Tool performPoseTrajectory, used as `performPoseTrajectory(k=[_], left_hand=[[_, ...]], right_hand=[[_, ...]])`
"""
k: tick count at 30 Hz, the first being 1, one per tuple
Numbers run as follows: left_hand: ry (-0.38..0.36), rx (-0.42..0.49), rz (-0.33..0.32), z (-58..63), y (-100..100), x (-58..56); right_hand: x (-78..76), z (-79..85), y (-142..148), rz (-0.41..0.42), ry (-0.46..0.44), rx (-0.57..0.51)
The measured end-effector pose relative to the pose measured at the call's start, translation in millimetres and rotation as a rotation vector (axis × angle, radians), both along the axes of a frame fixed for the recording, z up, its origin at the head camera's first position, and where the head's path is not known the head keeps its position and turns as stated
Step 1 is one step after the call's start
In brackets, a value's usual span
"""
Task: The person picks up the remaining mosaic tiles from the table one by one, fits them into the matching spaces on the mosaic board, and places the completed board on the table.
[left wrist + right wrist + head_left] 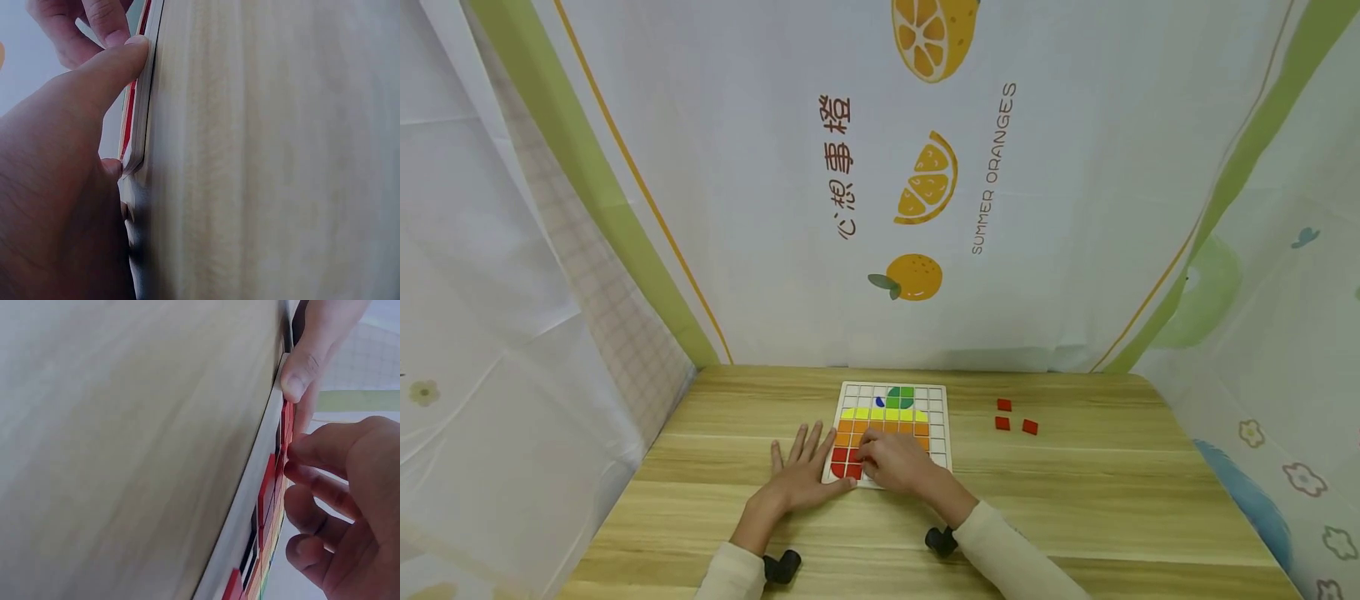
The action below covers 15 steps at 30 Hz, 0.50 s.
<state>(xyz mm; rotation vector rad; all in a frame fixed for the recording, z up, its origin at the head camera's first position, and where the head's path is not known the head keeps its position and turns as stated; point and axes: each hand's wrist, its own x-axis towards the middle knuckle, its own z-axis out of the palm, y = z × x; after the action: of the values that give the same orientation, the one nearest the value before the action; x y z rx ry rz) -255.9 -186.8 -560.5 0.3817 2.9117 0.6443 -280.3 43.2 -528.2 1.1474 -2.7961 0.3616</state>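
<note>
A square puzzle board (938, 403) with a grid lies on the table, partly filled with yellow, orange, red and green tiles. My left hand (803, 481) lies with fingers spread along the board's left edge, its thumb (119, 65) resting on the near edge. Over the red rows, my right hand (897, 461) has curled fingers, thumb and index finger pinching at a red tile (285, 449). That tile is mostly hidden by the fingertips. Closer in the right wrist view, another red tile (267, 480) stands proud of the board's surface.
Three loose red square tiles, one of them the rightmost tile (1030, 427), lie right of the board. The wooden table (1112, 492) meets a white printed curtain (760, 250) at its back edge. Black wrist devices (783, 567) sit at both cuffs.
</note>
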Motion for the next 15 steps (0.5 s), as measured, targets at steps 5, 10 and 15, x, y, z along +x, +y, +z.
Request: performPoseTrajectory(k=[5, 10, 15], left_hand=[[0.006, -0.018, 0.011, -3.0, 0.1, -1.8], [0.016, -0.013, 0.013, -5.6, -0.2, -2.0], [0.028, -0.014, 0.014, -6.3, -0.2, -2.5]], right_hand=[[1.3, 5.0, 7.3, -0.014, -0.022, -0.027], [4.1, 12.1, 21.0, -0.041, -0.007, -0.073], [3.5, 13.8, 39.7, -0.081, 0.016, -0.112]])
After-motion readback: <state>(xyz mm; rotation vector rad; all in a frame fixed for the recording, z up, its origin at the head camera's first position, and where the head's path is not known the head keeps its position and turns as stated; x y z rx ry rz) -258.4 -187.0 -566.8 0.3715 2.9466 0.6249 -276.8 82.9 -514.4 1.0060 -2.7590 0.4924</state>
